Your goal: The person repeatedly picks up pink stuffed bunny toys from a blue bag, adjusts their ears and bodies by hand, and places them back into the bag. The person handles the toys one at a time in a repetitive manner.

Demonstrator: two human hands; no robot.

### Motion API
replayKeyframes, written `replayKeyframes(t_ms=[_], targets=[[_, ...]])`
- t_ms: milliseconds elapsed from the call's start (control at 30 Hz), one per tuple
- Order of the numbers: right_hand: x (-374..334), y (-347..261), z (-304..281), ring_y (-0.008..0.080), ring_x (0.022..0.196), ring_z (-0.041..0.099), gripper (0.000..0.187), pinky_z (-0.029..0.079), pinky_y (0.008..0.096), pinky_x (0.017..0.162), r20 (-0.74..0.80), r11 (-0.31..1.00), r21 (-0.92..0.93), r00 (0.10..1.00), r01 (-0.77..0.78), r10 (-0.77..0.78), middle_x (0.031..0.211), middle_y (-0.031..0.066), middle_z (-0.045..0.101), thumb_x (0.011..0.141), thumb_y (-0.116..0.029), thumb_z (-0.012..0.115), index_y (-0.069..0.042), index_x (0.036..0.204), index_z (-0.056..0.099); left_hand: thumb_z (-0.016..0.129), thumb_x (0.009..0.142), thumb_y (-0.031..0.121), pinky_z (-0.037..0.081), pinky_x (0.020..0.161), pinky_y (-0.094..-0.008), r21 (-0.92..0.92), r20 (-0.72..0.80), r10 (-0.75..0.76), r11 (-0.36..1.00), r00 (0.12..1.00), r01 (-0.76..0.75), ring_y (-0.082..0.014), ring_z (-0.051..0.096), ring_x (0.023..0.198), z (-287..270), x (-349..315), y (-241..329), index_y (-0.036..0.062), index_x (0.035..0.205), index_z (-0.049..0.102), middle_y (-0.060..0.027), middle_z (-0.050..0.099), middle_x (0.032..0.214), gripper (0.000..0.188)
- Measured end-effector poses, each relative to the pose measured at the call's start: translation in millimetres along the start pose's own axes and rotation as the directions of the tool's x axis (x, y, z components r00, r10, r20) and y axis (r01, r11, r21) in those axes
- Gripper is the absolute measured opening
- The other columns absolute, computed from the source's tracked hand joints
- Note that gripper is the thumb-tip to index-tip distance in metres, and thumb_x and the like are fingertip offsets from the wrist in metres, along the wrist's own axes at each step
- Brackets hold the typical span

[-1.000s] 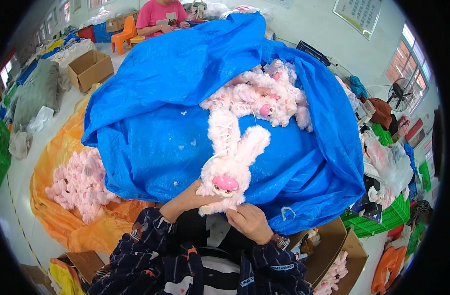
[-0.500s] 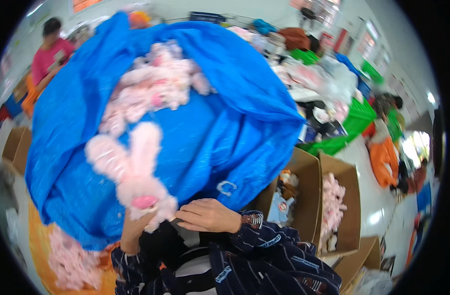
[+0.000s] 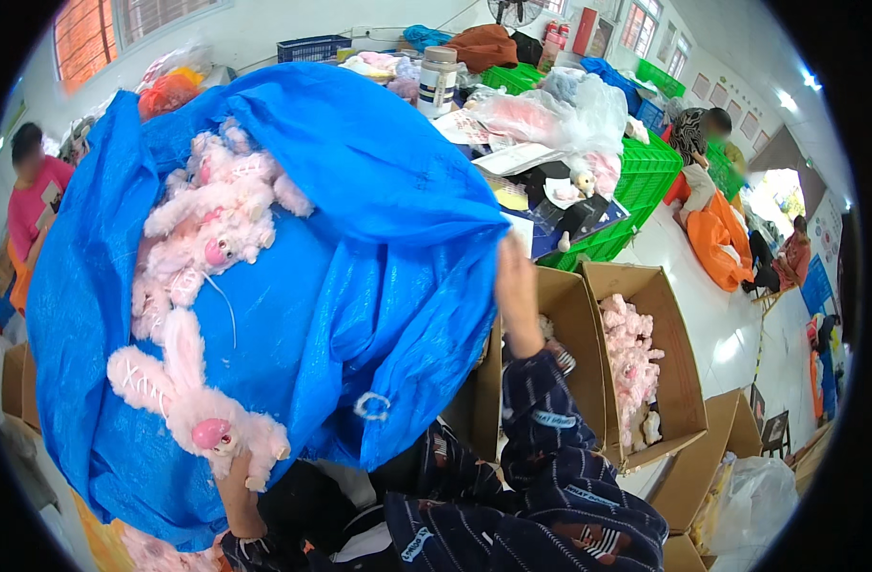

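Note:
A pink plush rabbit (image 3: 190,405) with long ears and a bright pink muzzle is at the lower left, over a blue plastic sheet bag (image 3: 283,319). My left hand (image 3: 239,486) is closed on its lower body, and the toy hides most of the fingers. My right hand (image 3: 518,297) is stretched away from me, beside the bag's right edge and above the cardboard boxes. Its fingers look extended and slightly blurred, with nothing visible in them. A pile of similar pink plush toys (image 3: 207,205) lies in the bag's opening.
Cardboard boxes stand at right, one holding pink plush toys (image 3: 630,367). Beyond them, a green crate (image 3: 646,186) stands by a cluttered table with a jar (image 3: 438,81) and plastic bags. More pink plush (image 3: 164,551) lies at lower left. Other people sit left and far right.
My right hand has left the rabbit and reached right and away, past the bag's edge. My left hand still holds the rabbit. The whole view has shifted rightward.

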State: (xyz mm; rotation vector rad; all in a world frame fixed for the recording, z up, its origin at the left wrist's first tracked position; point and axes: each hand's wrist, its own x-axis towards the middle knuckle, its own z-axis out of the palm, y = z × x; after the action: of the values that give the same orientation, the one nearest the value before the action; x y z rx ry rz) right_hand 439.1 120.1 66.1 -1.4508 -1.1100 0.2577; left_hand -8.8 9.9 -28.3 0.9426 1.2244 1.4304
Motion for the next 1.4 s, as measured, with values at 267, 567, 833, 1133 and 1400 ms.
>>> replayKeyframes(t_ms=[267, 567, 833, 1133, 1400], targets=[[-60.4, -54.5, 73.3, 0.0236, 0.085, 0.061, 0.04, 0.048, 0.0319, 0.071, 0.575, 0.971, 0.238, 0.802, 0.028, -0.164, 0.095, 0.0175, 0.061, 0.082, -0.028, 0.059, -0.002, 0.113, 0.052, 0.053, 0.08, 0.008, 0.038, 0.089, -0.0375, -0.047, 0.001, 0.026, 0.999, 1.0, -0.026, -0.029, 0.048, 0.106, 14.2, 4.2, 3.9, -0.0022, 0.106, 0.054, -0.0162, 0.05, 0.115, 0.027], [28.0, -1.6, 40.0, 0.0252, 0.077, 0.061, 0.02, 0.047, 0.0308, 0.067, 0.121, 0.959, -0.092, 0.959, 0.267, -0.256, 0.085, 0.0161, 0.061, 0.079, -0.009, 0.057, -0.001, 0.097, 0.059, 0.058, 0.077, 0.006, 0.043, 0.081, -0.0315, 0.457, 0.178, 0.181, 0.855, 0.967, -0.244, -0.0214, 0.054, 0.097, -8.4, -6.7, -0.5, -0.0007, 0.103, 0.056, -0.0118, 0.056, 0.105, 0.027], [72.2, 67.3, 22.8, 0.0367, 0.074, 0.058, 0.026, 0.046, 0.0385, 0.066, 0.487, 0.817, -0.404, 0.853, 0.41, -0.188, 0.077, 0.0187, 0.06, 0.075, -0.011, 0.056, 0.001, 0.098, 0.057, 0.071, 0.07, 0.006, 0.047, 0.076, -0.0269, -0.075, 0.11, -0.04, 0.996, 0.993, 0.049, -0.0153, 0.057, 0.09, 35.5, -6.1, 32.4, -0.002, 0.113, 0.049, -0.0088, 0.058, 0.103, 0.048], [20.3, -6.2, 9.7, 0.0042, 0.057, 0.043, 0.027, 0.037, 0.0174, 0.05, 0.056, 0.905, 0.411, 0.994, -0.108, 0.093, 0.072, -0.0013, 0.048, 0.09, -0.02, 0.046, -0.004, 0.112, 0.05, 0.071, 0.069, 0.003, 0.042, 0.09, -0.0314, -0.107, 0.17, -0.039, 0.993, 0.985, 0.058, -0.0188, 0.05, 0.107, 16.4, -16.1, 30.0, -0.0003, 0.124, 0.037, -0.0105, 0.051, 0.116, 0.065], [-116.4, -141.8, 64.4, 0.0022, 0.045, 0.035, 0.044, 0.024, 0.0165, 0.038, 0.608, 0.882, 0.401, 0.792, -0.247, -0.055, 0.065, 0.0004, 0.051, 0.092, -0.035, 0.036, 0.002, 0.11, 0.051, 0.073, 0.071, 0.011, 0.043, 0.085, -0.028, -0.082, 0.265, 0.022, 0.997, 0.964, 0.0, -0.0148, 0.054, 0.099, 16.3, -22.3, 31.7, -0.0013, 0.115, 0.05, -0.0091, 0.058, 0.107, 0.051]])
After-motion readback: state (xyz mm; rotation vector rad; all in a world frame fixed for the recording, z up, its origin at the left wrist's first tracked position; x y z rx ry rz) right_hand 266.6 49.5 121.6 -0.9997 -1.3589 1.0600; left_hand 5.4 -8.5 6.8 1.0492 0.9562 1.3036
